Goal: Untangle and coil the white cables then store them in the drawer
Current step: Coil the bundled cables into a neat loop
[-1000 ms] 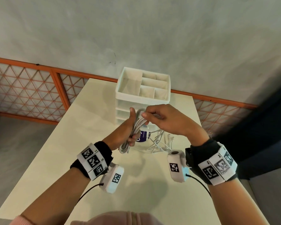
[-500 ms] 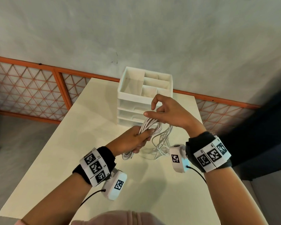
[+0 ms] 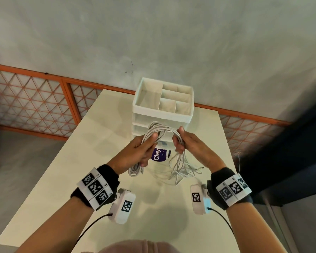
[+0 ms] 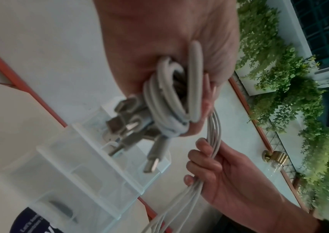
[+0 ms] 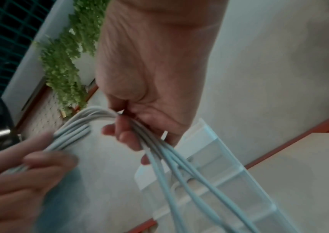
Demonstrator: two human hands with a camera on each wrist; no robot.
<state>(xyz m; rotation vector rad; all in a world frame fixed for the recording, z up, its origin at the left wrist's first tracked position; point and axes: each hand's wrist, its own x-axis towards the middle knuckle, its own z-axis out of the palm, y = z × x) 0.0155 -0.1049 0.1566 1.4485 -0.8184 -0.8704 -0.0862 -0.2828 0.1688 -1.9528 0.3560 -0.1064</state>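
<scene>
Hands (image 3: 159,148) both gripping smooth white cables (image 3: 161,129) arched between them, loose tangle below.

Smooth matt white cables (image 3: 161,129), translucent plastic drawer unit (image 3: 162,114), matt cream tabletop (image 3: 66,172).

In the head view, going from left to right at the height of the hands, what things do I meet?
Left hand → arch of white cables → right hand → orange lattice railing.
</scene>
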